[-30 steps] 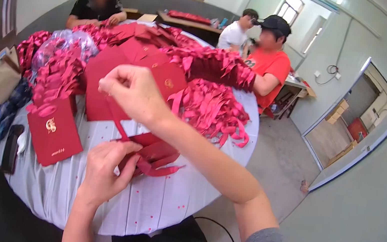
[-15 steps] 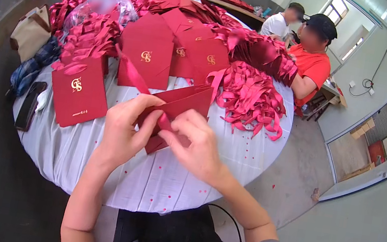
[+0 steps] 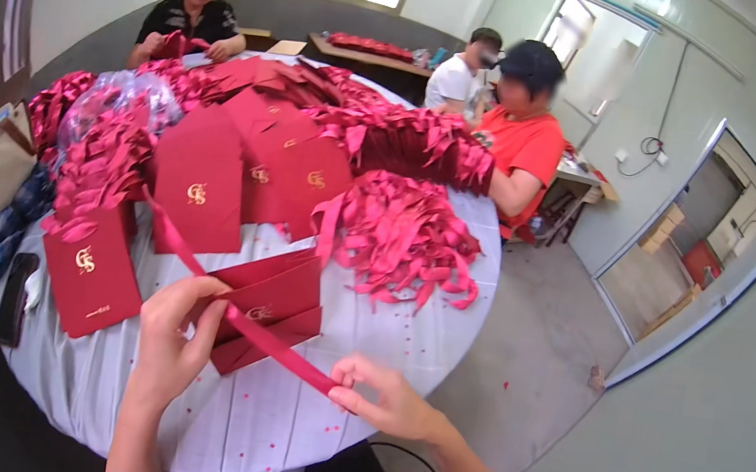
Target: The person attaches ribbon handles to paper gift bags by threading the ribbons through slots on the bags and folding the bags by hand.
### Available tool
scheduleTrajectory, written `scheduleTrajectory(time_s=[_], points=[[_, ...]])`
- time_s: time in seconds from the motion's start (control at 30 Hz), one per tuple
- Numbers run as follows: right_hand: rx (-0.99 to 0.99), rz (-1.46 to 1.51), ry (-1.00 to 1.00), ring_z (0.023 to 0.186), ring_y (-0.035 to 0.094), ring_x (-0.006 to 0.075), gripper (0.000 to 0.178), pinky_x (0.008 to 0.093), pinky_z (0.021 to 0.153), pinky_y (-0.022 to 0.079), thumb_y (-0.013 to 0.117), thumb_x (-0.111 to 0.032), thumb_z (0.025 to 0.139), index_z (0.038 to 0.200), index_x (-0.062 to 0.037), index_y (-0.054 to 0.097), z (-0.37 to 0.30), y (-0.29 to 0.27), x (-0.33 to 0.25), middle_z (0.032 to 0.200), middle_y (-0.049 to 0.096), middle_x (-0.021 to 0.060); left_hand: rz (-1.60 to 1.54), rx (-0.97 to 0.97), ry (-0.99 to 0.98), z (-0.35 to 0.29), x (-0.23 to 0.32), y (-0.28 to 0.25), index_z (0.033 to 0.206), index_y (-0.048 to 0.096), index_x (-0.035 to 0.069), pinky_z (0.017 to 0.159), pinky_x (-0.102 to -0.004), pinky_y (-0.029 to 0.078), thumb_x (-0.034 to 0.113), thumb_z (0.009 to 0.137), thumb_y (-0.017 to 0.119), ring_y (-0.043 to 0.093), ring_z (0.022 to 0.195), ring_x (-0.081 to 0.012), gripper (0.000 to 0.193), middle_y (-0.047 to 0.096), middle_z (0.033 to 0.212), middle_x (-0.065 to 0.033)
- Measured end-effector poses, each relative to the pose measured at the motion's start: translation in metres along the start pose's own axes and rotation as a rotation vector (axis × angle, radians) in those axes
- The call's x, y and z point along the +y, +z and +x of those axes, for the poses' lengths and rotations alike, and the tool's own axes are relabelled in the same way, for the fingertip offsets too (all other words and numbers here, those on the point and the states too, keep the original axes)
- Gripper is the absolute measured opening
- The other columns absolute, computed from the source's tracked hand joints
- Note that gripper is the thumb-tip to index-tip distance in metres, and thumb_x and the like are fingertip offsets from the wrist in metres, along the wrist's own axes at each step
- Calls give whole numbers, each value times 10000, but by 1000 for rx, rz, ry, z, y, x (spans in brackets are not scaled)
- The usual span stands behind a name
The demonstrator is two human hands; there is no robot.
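A crimson ribbon (image 3: 285, 354) is stretched across the front of a dark red paper bag or envelope (image 3: 288, 273) with a gold emblem. My left hand (image 3: 175, 332) pinches the ribbon at the left edge of the red piece; whether it also grips the paper I cannot tell. Beyond that hand the ribbon runs on up and left toward the pile. To the right, past the paper, my right hand (image 3: 384, 399) pinches the other stretch of ribbon near its end. The red piece stands tilted on the white tablecloth, its flaps spread.
Stacks of red envelopes (image 3: 199, 178) and a heap of loose ribbons (image 3: 407, 241) cover the table. At left lie a finished-looking red bag (image 3: 92, 275), a phone (image 3: 16, 297) and a beige bag (image 3: 3, 157). Several people sit around, one in an orange shirt (image 3: 525, 151).
My right hand has moved away to the right, drawing the ribbon out taut across the red paper piece. My left hand still pinches at its left edge. The view has shifted right and up.
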State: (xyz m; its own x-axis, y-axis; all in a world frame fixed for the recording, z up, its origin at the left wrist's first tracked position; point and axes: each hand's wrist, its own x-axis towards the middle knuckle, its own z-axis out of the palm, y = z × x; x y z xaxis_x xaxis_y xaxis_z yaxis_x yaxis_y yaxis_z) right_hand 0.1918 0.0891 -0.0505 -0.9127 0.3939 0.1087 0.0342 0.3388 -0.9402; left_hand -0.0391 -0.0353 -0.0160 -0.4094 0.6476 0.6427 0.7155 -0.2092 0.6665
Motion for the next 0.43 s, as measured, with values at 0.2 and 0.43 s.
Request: scheduleTrajectory(time_s=[0.2, 0.43], points=[[54, -93, 17, 794, 531, 104, 169, 261, 733, 439, 586, -81, 896, 1032, 17, 565, -36, -21, 8, 839, 555, 44, 95, 13, 103, 3, 5, 9, 868, 610, 10, 578, -312, 404, -46, 739, 623, 530, 604, -211, 141, 580, 721, -85], [170, 99, 114, 904, 585, 119, 153, 267, 817, 473, 575, -21, 890, 1037, 16, 595, -43, -25, 12, 982, 589, 48, 604, 56, 270, 8, 32, 8, 887, 622, 71, 699, -364, 319, 34, 712, 654, 488, 760, -235, 182, 563, 804, -56]])
